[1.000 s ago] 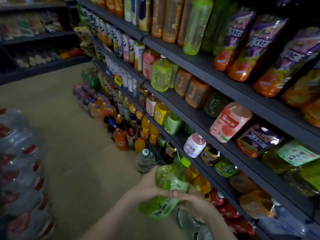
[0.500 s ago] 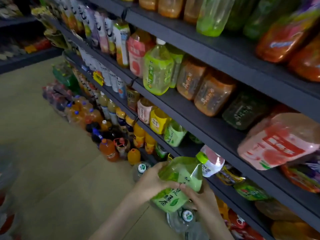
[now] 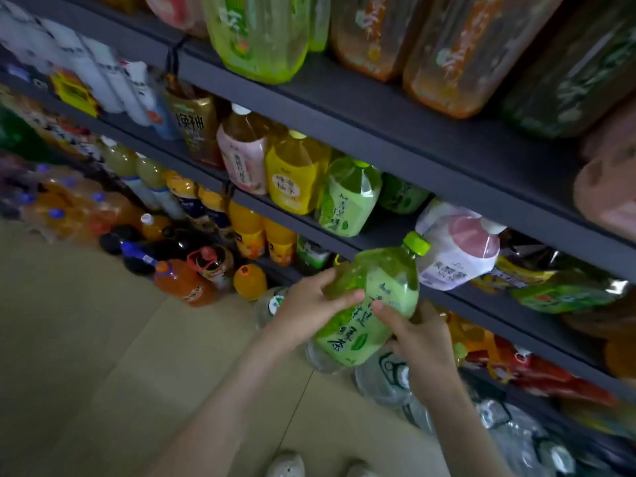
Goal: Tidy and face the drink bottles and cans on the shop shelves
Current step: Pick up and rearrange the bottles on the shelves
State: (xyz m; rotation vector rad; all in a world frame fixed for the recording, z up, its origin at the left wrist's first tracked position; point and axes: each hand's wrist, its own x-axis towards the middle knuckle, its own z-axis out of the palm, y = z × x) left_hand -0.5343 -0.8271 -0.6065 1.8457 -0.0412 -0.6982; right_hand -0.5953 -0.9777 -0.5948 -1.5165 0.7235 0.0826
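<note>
I hold a green tea bottle (image 3: 370,304) with a light-green label and green cap in both hands, tilted with its cap pointing up-right toward the shelf. My left hand (image 3: 309,306) grips its upper left side. My right hand (image 3: 420,335) grips its lower right side. The bottle hangs in front of the dark shelf edge (image 3: 447,297), just left of a pink-and-white bottle (image 3: 457,249). A matching green tea bottle (image 3: 347,197) stands on that shelf beside a yellow bottle (image 3: 292,173).
Orange and dark soda bottles (image 3: 192,266) stand on the floor at the shelf foot. Clear water bottles (image 3: 385,376) lie below my hands. Large bottles (image 3: 261,32) fill the shelf above. Tan floor (image 3: 86,356) spreads to the left.
The green bottle has risen and moved closer to the shelf, its cap now beside the pink-and-white bottle. My view has shifted nearer to the shelves.
</note>
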